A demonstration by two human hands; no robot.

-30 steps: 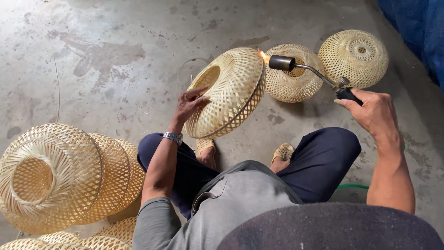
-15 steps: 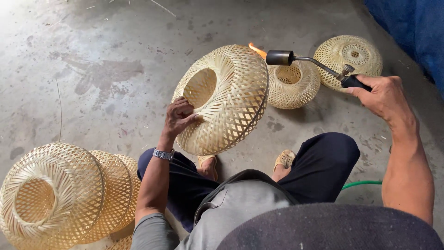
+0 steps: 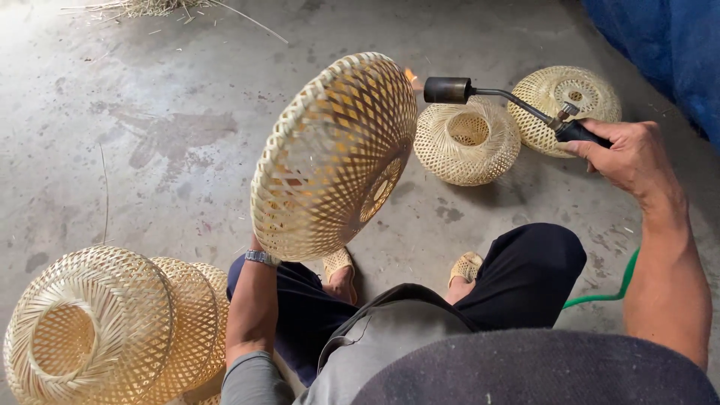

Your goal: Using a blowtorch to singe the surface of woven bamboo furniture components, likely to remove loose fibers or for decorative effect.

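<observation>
Woven bamboo shade (image 3: 334, 157), held up by left hand (image 3: 259, 244), now tilted flatter toward flame; right hand (image 3: 626, 154) gripping gas torch (image 3: 510, 101).

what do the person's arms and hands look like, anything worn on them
Both forearms are bare, with no gloves and no long sleeves. The left arm has a silver metal-link wristwatch at the wrist and a grey short sleeve near the shoulder. The left hand is hidden behind woven bamboo. The right hand wears no ring, band or watch that can be seen, and the right arm is uncovered.
</observation>
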